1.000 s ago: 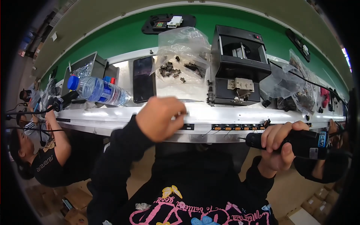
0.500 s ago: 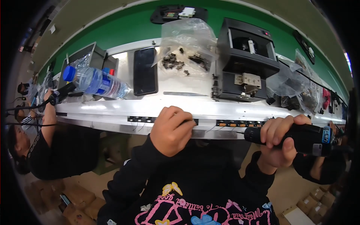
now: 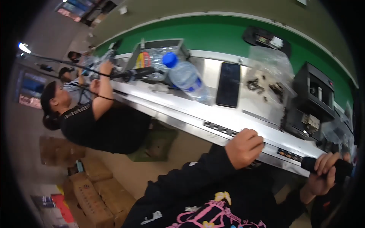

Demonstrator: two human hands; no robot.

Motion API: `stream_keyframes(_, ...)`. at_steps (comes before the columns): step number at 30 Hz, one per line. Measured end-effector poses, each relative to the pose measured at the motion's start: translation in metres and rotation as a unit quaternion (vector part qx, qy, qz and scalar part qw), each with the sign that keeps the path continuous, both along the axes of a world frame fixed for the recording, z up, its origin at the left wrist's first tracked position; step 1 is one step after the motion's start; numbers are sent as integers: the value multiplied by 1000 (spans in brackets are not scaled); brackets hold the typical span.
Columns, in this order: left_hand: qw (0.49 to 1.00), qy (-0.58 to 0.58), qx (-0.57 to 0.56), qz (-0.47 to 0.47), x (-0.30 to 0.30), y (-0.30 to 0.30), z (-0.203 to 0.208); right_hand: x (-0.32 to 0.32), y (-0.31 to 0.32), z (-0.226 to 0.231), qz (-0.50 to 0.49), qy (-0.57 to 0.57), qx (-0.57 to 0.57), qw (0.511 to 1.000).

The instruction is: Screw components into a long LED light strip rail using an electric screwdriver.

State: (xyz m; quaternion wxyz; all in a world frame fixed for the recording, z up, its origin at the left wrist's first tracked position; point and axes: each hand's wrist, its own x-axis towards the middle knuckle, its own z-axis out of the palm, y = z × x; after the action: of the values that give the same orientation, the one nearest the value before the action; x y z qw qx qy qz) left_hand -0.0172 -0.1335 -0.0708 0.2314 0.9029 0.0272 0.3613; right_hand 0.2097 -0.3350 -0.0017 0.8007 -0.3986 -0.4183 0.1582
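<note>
My left hand [image 3: 245, 148], fingers curled in a closed grip, rests on the long pale metal rail [image 3: 171, 114] along the bench edge. A strip of small black parts [image 3: 220, 128] lies in the rail and runs under it; whatever the fingertips pinch is hidden. My right hand [image 3: 323, 174] is wrapped around a black electric screwdriver [image 3: 343, 169], held sideways at the right. Close to the screwdriver's nose lies a second black strip with orange-brown parts [image 3: 289, 155]. The driver's tip is too blurred to make out.
Behind the rail are a water bottle [image 3: 187, 80], a black phone [image 3: 228, 84], a plastic bag [image 3: 269, 62] with small dark parts, and a black machine [image 3: 313, 89]. A grey bin [image 3: 182, 46] stands farther left. A co-worker [image 3: 87, 114] works at the left; cardboard boxes [image 3: 89, 193] stand below.
The view has swung left and tilted, so the bench now slopes down to the right and more of the co-worker shows. My left hand stays on the rail; my right still holds the screwdriver.
</note>
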Motion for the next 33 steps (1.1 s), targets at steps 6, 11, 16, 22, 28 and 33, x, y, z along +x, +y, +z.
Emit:
stream_keyframes(6,996,47,14,74,-11,-2,11,0,56,46,-48,-77,36,995)
stream_keyframes(11,997,45,18,65,3,-8,8,3,69,49,-76,-118,17,990)
stream_keyframes(16,997,45,10,67,8,-14,7,15,83,29,-100,-109,-7,989)
stream_keyframes(22,996,31,5,88,6,-16,1,76,102,48,351,-279,-17,894)
stream_keyframes(28,996,17,-4,84,9,-14,-2,1,93,27,-229,-252,-65,938)
stream_keyframes(33,997,7,-2,73,3,-10,-4,-46,83,27,-121,-94,-109,982)
